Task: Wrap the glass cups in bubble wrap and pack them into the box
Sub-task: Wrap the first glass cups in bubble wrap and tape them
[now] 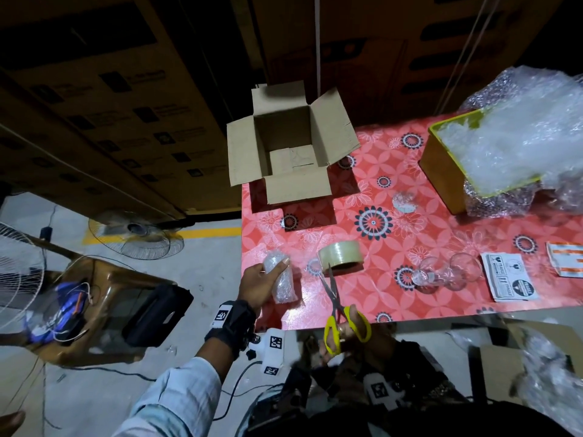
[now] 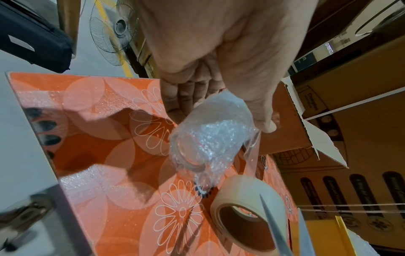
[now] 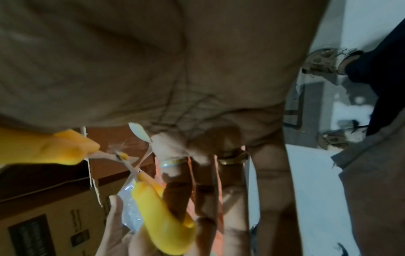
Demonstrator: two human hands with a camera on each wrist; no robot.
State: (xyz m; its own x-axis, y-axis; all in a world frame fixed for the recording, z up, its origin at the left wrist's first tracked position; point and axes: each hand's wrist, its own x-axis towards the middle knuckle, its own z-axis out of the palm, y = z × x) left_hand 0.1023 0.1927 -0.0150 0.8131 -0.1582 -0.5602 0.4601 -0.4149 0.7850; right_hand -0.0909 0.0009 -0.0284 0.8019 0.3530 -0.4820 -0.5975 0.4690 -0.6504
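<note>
L grip (image 1: 257, 287) round wrapped cup (image 1: 281, 280), contents blurred

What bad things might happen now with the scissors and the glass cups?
The scissors in the right hand point at the tape roll, close to the left hand holding the wrapped cup; a slip might nick fingers or wrap. The bare glass cups lying unwrapped could get knocked and crack.
</note>
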